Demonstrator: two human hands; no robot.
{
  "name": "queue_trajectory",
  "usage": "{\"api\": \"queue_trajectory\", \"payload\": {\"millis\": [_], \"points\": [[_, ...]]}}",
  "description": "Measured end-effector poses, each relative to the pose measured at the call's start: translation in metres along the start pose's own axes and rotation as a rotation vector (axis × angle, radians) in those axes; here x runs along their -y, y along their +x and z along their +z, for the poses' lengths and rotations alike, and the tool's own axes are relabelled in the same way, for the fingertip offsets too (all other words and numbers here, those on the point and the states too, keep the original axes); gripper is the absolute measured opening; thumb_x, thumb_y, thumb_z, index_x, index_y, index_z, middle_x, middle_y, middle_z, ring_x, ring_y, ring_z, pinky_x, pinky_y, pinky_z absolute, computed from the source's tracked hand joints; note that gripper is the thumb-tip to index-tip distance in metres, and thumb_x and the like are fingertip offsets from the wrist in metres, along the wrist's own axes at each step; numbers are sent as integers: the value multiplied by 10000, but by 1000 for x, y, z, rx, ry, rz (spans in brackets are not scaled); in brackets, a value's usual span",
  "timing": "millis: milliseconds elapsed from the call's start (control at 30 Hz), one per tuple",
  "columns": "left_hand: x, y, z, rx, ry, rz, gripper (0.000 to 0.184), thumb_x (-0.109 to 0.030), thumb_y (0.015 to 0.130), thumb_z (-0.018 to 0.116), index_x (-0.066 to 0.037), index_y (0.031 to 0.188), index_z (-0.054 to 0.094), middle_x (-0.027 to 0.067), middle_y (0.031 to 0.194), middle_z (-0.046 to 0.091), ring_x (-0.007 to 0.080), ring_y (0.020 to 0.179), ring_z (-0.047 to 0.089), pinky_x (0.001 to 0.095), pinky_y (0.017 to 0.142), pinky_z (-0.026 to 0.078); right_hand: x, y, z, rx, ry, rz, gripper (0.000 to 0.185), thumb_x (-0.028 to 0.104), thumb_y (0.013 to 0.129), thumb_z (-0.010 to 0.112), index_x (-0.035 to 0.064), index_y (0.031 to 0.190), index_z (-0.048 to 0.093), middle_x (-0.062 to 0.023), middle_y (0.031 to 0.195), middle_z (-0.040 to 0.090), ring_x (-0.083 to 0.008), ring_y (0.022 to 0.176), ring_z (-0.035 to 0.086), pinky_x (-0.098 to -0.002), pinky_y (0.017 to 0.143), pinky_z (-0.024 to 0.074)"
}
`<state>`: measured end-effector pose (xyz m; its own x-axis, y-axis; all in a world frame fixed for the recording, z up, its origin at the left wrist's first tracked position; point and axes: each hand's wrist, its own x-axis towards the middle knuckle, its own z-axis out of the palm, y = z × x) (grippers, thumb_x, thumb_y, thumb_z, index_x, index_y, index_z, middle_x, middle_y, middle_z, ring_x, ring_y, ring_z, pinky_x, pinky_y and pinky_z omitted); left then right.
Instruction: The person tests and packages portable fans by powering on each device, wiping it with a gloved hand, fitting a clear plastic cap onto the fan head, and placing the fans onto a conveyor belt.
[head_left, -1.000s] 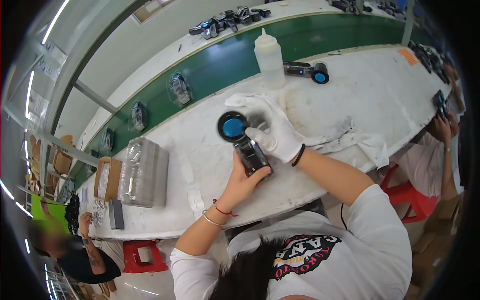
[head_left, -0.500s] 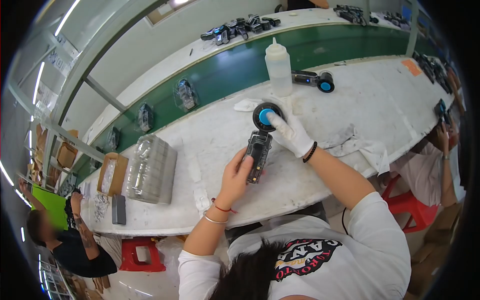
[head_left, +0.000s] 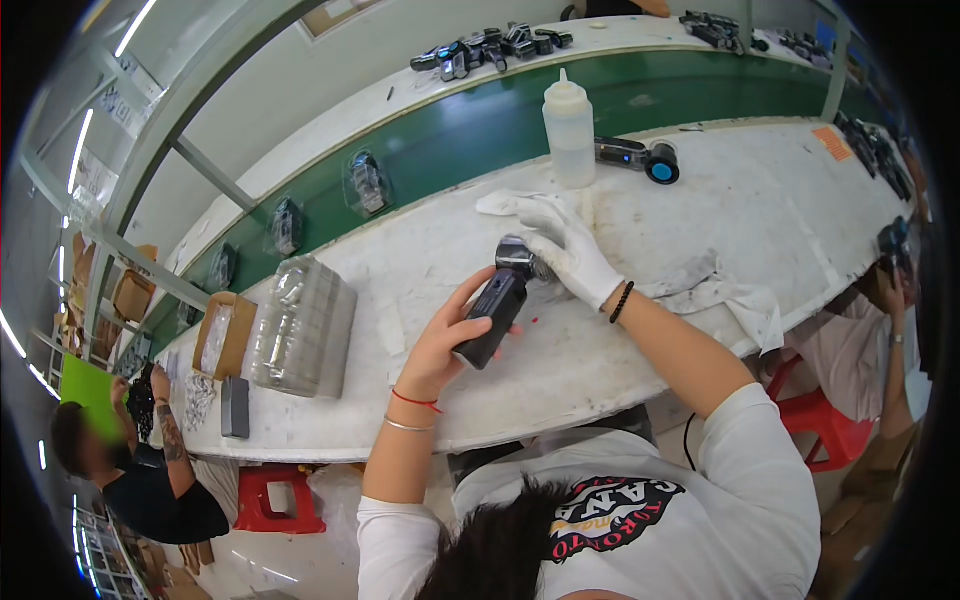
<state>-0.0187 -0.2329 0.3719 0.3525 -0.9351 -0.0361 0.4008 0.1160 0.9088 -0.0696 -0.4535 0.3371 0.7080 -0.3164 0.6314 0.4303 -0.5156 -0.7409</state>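
Observation:
My left hand (head_left: 455, 335), bare, is closed around the dark handle of a handheld fan (head_left: 492, 318), which tilts up towards the right. The fan's round head shows edge-on, so its front face is hidden. Beside that head is my right hand (head_left: 572, 250) in a white glove, its fingers apart and stretched out; whether it touches the head I cannot tell. A white cloth (head_left: 497, 203) lies just past the gloved fingertips. Farther back, a second fan (head_left: 630, 155) with a blue centre lies next to a clear squeeze bottle (head_left: 569, 135).
Left on the white table (head_left: 430, 260) stand a stack of clear plastic trays (head_left: 303, 330), a cardboard box (head_left: 226, 335) and a grey block (head_left: 235, 408). Wrapped devices sit on the green conveyor belt (head_left: 460, 135). A crumpled cloth (head_left: 715, 300) lies right. Co-workers are at both sides.
The fan has turned in my left hand, so its blue centre no longer shows. My right hand has come off the blue centre, and its fingers have spread.

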Motion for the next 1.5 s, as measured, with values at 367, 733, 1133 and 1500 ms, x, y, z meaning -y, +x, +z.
{"api": "queue_trajectory", "payload": {"millis": [367, 733, 1133, 1500], "points": [[1, -9, 6, -240, 1677, 453, 635, 0, 626, 606, -223, 1221, 590, 117, 1363, 462, 325, 926, 542, 389, 846, 467, 34, -6, -10, 142, -40, 59, 520, 159, 743, 726, 80, 1223, 542, -89, 1298, 444, -246, 1166, 459, -338, 964, 472], [-51, -71, -28, -958, 2225, 474, 351, -262, 861, 591, -88, 1165, 610, 210, 1300, 498, 402, 1150, 495, 455, 914, 423, 14, -17, -10, 438, -245, 73, 457, 413, 836, 604, 43, 1103, 610, -175, 961, 664, -293, 928, 628, -371, 850, 469], [-111, -119, -87, -1019, 2045, -336, 140, -200, 782, 591, -73, 809, 644, 171, 826, 660, 383, 810, 627, 459, 718, 497, 11, -18, -10, 459, -187, 99, 396, 360, 834, 608, 32, 1054, 635, -166, 942, 666, -300, 911, 625, -366, 836, 475], [-153, -91, -53, -1077, 2258, 94, 312, -233, 769, 670, -35, 595, 503, 134, 613, 542, 355, 609, 538, 427, 574, 399, 15, -16, -11, 515, -225, 139, 323, 208, 821, 632, 16, 1080, 617, -162, 984, 642, -243, 918, 637, -314, 827, 504]]}}
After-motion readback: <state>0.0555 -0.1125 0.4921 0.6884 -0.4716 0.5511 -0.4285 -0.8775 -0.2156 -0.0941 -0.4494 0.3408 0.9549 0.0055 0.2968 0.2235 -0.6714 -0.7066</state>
